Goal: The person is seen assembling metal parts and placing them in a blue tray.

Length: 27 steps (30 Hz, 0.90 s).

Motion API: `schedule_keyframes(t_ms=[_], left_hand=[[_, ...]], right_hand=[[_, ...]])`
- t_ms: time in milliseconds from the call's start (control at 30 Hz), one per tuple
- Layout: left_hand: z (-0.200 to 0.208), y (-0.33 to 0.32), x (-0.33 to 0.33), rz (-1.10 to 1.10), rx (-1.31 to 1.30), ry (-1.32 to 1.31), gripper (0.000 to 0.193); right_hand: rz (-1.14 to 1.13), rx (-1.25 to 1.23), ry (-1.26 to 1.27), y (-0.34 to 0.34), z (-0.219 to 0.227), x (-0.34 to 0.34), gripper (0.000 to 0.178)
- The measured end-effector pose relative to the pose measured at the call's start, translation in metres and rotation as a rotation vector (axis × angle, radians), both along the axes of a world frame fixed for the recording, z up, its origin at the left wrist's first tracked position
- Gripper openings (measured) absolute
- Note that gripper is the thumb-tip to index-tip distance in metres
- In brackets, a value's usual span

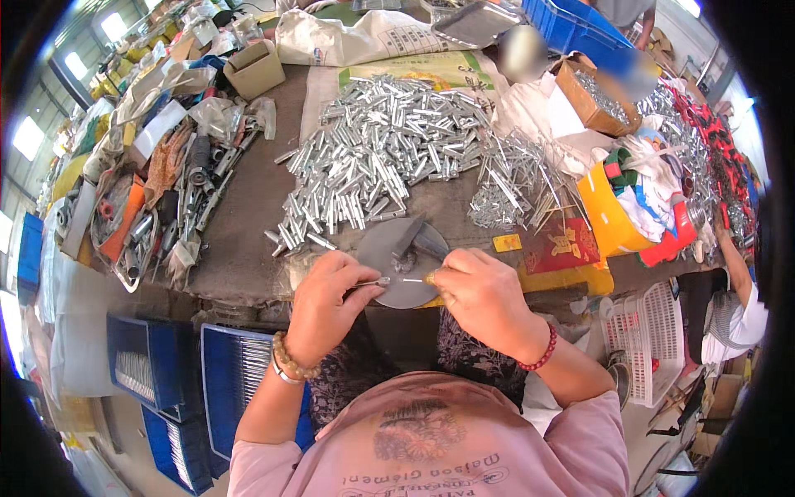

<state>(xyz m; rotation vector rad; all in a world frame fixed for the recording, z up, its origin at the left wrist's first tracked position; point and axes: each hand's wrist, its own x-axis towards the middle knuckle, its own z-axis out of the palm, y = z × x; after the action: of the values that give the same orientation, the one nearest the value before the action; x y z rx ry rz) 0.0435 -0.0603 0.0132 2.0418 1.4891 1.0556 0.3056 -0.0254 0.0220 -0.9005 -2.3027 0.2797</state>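
Observation:
At the table's near edge, my left hand (330, 290) is closed, thumb and fingers pinching a small silvery metal piece (378, 282). Opposite it, my right hand (484, 290) is closed on a thin silvery pin (411, 281) pointing left; a yellowish bit shows at the fingertips, its kind unclear. A short gap separates the two pieces. Beneath and just beyond them lies a round grey plate (374, 248), with a dark blocky metal tool (408, 238) on it. A large heap of short metal tubes (389, 149) spreads behind the plate.
Thin metal rods (513, 178) lie right of the heap, near a red card (563, 246) and a yellow container (609, 211). Mixed tools (199, 170) crowd the left. Blue bins (219, 373) stand below left; a white basket (646, 340) is right. Another person's arm (735, 263) shows far right.

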Motion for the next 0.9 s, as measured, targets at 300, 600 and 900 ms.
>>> schedule_keyframes(t_ms=[300,600,900], left_hand=[[-0.002,-0.009,0.002,0.037,-0.053,-0.037,0.018],[-0.009,-0.007,0.002,0.046,-0.054,-0.085,0.02],[-0.006,-0.006,0.004,0.027,-0.034,-0.035,0.019]], right_hand=[[0.032,0.044,-0.056,-0.001,-0.001,-0.008,0.016],[0.072,0.081,-0.075,0.007,-0.007,-0.011,0.014],[0.103,0.116,-0.123,0.009,-0.006,-0.018,0.002]])
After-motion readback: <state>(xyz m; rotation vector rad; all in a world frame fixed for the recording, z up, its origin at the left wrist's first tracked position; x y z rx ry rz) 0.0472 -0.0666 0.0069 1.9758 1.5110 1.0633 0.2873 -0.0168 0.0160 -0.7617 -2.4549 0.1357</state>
